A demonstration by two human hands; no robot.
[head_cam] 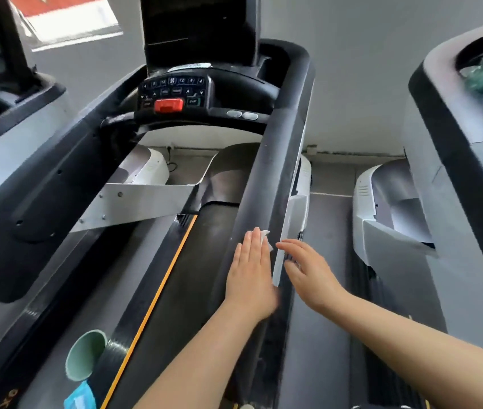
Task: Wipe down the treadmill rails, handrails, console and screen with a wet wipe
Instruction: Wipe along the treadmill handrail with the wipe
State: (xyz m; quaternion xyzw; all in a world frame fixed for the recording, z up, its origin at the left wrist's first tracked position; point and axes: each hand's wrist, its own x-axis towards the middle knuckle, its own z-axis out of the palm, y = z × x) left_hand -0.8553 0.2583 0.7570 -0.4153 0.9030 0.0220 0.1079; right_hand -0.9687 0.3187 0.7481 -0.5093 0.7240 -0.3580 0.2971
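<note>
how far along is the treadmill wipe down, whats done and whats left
Nothing shows as finished. In hand: the left hand presses the wet wipe flat on the right handrail, near its lower end; the right hand rests open on its outer edge. Seemingly left: the upper handrail, the left handrail, console and screen.

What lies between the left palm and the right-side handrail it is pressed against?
In the head view, a white wet wipe is sandwiched between the flat left hand and the black handrail; only its crumpled edge shows past the fingertips.
</note>
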